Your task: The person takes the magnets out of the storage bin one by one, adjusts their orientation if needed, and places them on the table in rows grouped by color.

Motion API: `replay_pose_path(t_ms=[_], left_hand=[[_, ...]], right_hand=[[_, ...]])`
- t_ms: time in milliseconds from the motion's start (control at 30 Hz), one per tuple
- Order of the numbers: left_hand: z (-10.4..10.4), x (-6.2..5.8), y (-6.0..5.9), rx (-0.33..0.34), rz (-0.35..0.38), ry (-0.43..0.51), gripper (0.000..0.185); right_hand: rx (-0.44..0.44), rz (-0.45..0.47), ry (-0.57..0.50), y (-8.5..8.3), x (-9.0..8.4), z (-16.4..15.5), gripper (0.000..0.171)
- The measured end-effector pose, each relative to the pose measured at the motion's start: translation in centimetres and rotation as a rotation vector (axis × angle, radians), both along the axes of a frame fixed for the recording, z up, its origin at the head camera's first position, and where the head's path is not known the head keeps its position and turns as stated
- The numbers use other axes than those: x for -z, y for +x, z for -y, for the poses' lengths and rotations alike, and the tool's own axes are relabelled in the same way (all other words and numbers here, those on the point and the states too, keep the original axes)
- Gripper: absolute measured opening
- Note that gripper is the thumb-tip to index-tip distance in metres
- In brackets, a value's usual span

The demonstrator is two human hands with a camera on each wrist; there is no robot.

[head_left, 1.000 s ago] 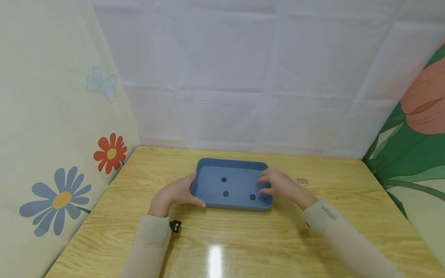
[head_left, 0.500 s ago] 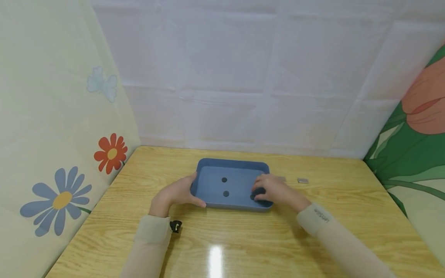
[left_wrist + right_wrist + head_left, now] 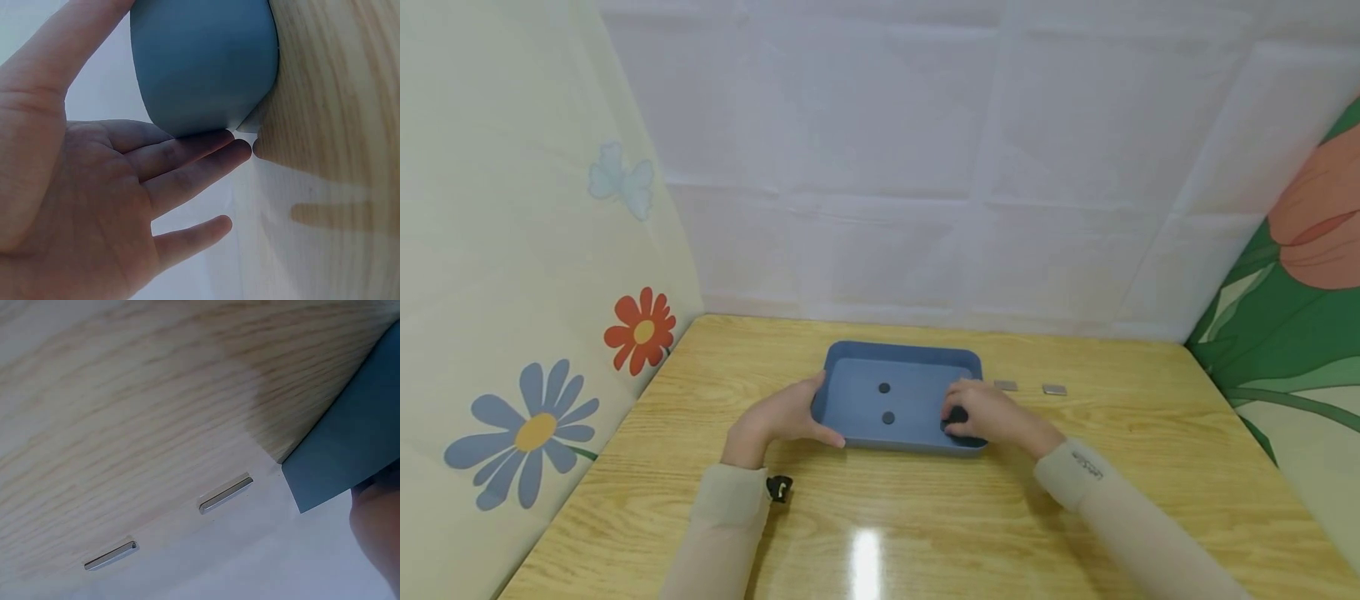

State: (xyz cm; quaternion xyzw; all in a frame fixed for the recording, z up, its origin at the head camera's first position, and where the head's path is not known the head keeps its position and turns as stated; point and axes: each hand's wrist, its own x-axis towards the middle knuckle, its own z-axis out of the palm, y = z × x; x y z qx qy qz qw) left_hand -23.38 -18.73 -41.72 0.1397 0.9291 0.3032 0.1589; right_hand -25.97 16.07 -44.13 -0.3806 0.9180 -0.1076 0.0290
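A blue rectangular tray (image 3: pixel 917 367) with low walls lies on the table. My left hand (image 3: pixel 785 410) braces its left end, thumb by the front corner and fingers towards the back. In the left wrist view the fingers of this left hand (image 3: pixel 100 200) are nearly straight, some touching the tray wall (image 3: pixel 206 62). Inside the tray's right part my right hand (image 3: pixel 988 412) curls its fingers and thumb around a small dark round disc (image 3: pixel 944 427), partly hidden by them. Two similar dark discs (image 3: pixel 884 388) lie on the tray floor, left of the right hand.
Two small silver rectangular pieces (image 3: pixel 1055 389) lie on the wooden table (image 3: pixel 940 525), right of the tray. A pale cloth (image 3: pixel 880 167) hangs behind the table, with flower-printed cloths (image 3: pixel 535 242) at the sides. A small black object (image 3: pixel 779 488) sits by the left cuff.
My right hand has moved left and down within the tray, onto the disc nearest it, and its fingers have drawn together. A second silver piece has come into sight. The left hand holds still.
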Motion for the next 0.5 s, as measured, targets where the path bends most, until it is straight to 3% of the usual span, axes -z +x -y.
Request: replay_pose_path(t_ms=[500], left_hand=[[0.0, 0.2, -0.1, -0.005, 0.004, -0.008, 0.140]], right_hand=[[0.009, -0.038, -0.073, -0.8, -1.5, -0.4, 0.012]])
